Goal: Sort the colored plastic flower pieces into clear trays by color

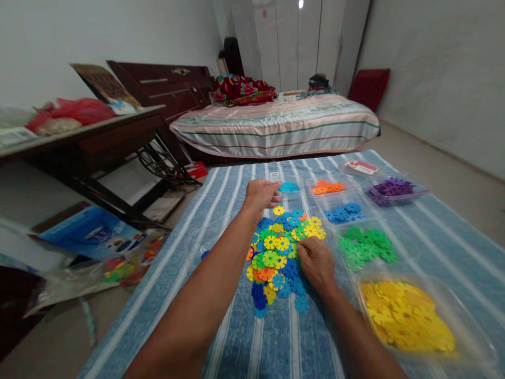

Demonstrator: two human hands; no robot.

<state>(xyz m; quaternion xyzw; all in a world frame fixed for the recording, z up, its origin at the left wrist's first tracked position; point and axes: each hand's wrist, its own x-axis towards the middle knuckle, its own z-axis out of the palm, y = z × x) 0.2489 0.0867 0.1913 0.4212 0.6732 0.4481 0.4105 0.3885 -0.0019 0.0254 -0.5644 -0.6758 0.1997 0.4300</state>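
Resting on notched plastic snowflake discs (282, 247), the right hand (315, 262) curls its fingers together; left hand (261, 193) fingers' state unclear.

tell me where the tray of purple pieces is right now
In the head view, the tray of purple pieces sits at the far right of the striped cloth, beyond the blue pieces.

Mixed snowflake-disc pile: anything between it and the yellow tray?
Head view: the right hand and forearm lie between the mixed pile and the yellow tray; otherwise only bare striped cloth.
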